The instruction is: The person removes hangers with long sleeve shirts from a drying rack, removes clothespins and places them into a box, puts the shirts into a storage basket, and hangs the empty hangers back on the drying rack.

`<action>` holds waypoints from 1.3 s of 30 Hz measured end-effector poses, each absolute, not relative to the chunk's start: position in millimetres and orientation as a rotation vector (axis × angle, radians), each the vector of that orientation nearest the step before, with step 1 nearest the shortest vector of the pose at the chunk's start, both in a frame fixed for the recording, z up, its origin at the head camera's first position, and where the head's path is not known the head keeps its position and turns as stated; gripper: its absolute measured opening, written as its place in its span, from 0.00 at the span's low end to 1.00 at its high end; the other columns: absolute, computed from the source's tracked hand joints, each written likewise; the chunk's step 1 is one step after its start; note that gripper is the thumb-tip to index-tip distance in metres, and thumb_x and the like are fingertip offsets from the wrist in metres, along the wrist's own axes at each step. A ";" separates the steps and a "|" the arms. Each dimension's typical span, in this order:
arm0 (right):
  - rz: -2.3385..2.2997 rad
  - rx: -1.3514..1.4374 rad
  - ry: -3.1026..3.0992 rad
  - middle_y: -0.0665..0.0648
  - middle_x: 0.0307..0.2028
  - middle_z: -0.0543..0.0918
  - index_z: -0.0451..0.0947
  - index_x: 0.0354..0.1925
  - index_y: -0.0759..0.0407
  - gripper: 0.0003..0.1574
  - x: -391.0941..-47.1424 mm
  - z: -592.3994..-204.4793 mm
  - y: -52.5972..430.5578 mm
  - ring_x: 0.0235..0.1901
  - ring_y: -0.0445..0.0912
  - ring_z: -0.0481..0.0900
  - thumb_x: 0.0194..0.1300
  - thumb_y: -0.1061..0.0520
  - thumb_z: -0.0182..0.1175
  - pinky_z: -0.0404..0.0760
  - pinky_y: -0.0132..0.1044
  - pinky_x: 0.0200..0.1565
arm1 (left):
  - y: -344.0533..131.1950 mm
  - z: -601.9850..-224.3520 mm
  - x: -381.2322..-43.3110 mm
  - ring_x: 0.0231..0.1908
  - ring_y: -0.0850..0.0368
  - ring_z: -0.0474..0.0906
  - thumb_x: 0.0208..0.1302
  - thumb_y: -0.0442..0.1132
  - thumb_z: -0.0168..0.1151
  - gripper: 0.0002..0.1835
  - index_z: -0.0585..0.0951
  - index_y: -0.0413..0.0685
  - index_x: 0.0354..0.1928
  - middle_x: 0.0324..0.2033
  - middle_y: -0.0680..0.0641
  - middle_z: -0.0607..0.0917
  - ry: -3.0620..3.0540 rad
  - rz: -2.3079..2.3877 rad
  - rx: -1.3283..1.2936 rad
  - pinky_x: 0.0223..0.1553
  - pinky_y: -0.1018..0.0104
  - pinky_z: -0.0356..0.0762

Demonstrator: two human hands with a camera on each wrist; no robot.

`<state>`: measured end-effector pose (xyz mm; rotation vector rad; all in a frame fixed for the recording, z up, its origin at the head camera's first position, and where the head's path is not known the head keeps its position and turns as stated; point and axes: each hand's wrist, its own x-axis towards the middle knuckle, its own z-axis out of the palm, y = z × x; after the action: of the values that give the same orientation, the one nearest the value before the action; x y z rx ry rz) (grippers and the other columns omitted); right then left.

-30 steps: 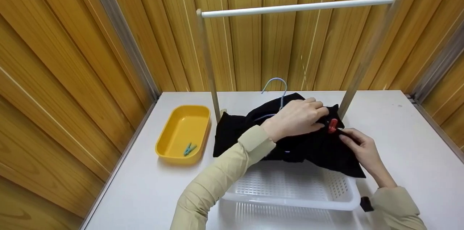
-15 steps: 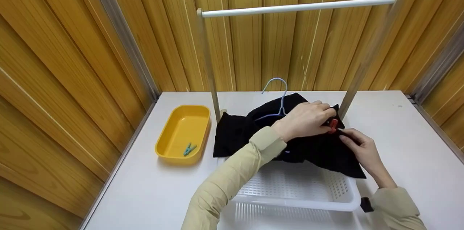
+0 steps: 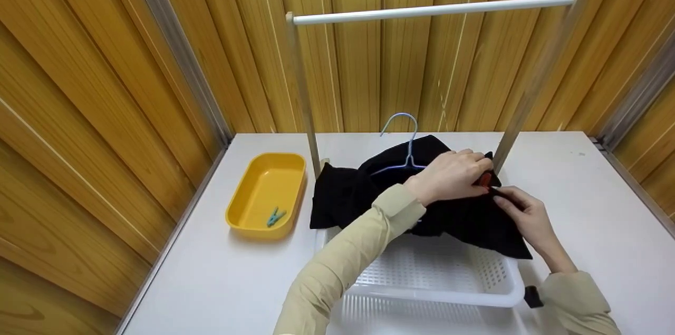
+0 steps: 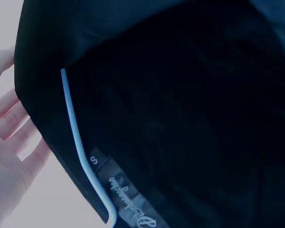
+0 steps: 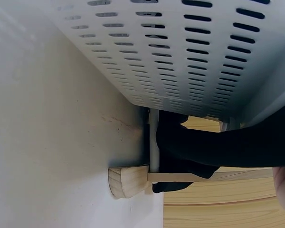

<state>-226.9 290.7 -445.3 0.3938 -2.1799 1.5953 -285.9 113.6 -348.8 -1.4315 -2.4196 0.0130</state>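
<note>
A black shirt (image 3: 348, 192) lies spread over the white basket, with a blue wire hanger (image 3: 416, 137) inside it and the hook standing up through the neck. The left hand (image 3: 452, 174) reaches across and pinches a red clothespin (image 3: 485, 179) at the shirt's right shoulder. Beside it, the right hand (image 3: 527, 216) pinches the cloth between thumb and fingers. In the left wrist view, the hanger's bar (image 4: 78, 137) runs past the shirt's neck label (image 4: 126, 194). The right wrist view shows hanging black cloth (image 5: 218, 145) beside the basket's wall.
The perforated white basket (image 3: 427, 293) is under the shirt. Behind it stands a rack with a white rail (image 3: 432, 11) and wooden posts. A yellow tray (image 3: 253, 187) holding a teal clothespin (image 3: 275, 216) is on the left. Wood-patterned panels enclose the table (image 3: 606, 208).
The left hand has moved a little right, from the cloth beside the red clothespin onto the clothespin itself. More of the hanger shows. The right hand has stayed in place.
</note>
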 end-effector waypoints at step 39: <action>1.575 0.395 -2.189 0.55 0.34 0.81 0.76 0.38 0.75 0.07 -226.1 -441.6 290.4 0.34 0.38 0.76 0.58 0.74 0.55 0.71 0.25 0.36 | 117.3 -343.9 -280.6 0.23 0.62 0.75 0.56 0.47 0.61 0.05 0.83 0.57 0.27 0.22 0.59 0.80 -2.323 -0.024 -1.368 0.24 0.68 0.70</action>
<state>-226.1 290.4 -441.6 0.3951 -2.1893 1.5752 -280.6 117.3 -343.9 -1.3676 -2.3233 -0.0236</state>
